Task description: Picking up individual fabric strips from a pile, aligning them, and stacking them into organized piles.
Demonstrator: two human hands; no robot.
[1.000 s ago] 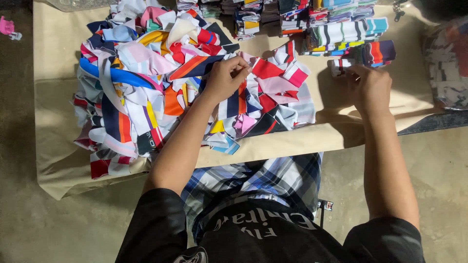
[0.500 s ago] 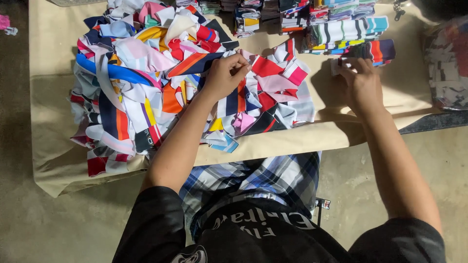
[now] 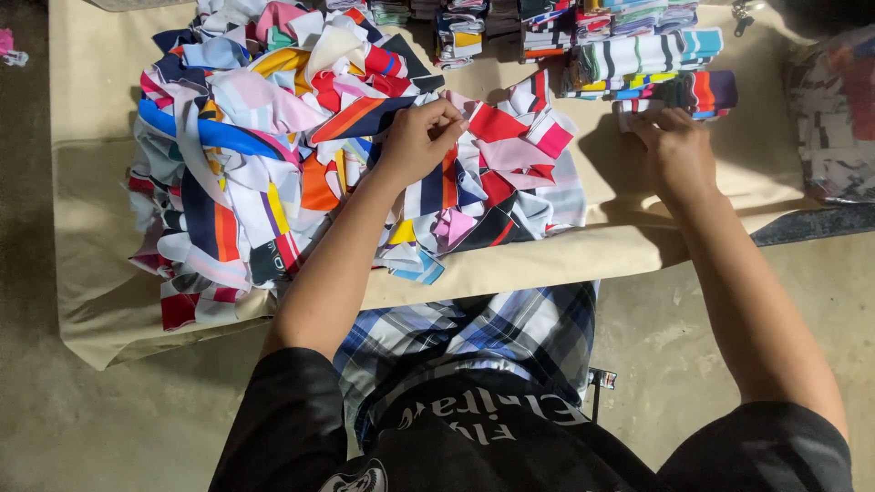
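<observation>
A big loose heap of coloured cloth strips (image 3: 273, 155) in red, navy, white, orange and pink lies on a beige sheet (image 3: 100, 292). My left hand (image 3: 421, 138) rests on the heap's right side and pinches one strip between thumb and fingers. My right hand (image 3: 676, 146) is farther right, with its fingers pressed down on a small stack of striped folded cloth pieces (image 3: 679, 94) near the sheet's far edge.
Rows of folded striped stacks (image 3: 565, 27) line the far edge of the sheet. A patterned cloth pile (image 3: 834, 118) lies at the right. The floor around is grey concrete (image 3: 109, 428). My checked trousers (image 3: 474, 337) are at the near edge.
My right hand has moved up and away to the small striped stack and set its piece down there. My left hand has stayed on the heap, gripping a strip.
</observation>
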